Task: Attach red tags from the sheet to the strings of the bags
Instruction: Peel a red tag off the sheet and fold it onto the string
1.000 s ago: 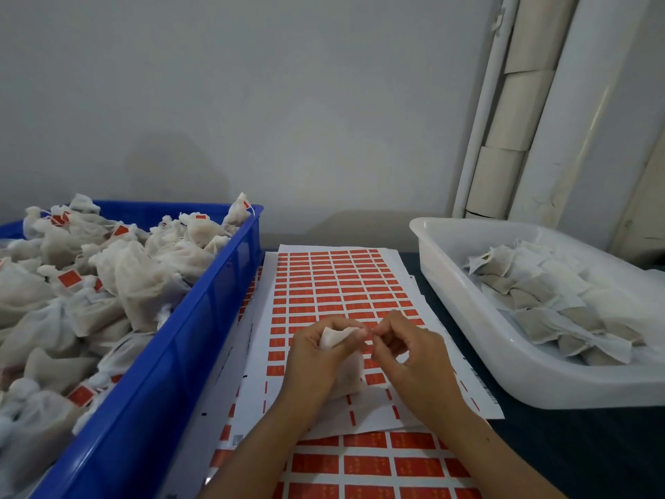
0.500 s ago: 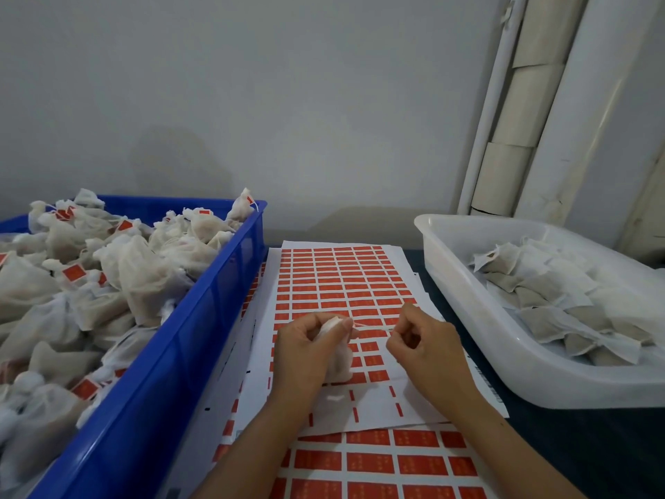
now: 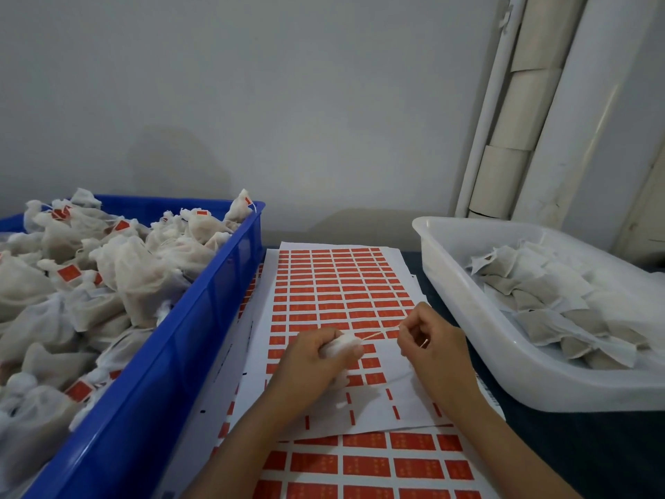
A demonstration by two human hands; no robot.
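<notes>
In the middle of the frame, the left hand [image 3: 316, 358] squeezes a bag [image 3: 340, 344] while the right hand [image 3: 428, 349] pinches its string [image 3: 381, 332] tight, ready for a tag.

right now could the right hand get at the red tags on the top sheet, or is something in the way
Probably yes. The right hand hovers just over the top sheet, with nothing between it and the red tags. But it is pinching the string pulled from the bag that the left hand grips.

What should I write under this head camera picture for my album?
Left hand holds a bag while right hand pulls its string over the red tag sheet.
</notes>
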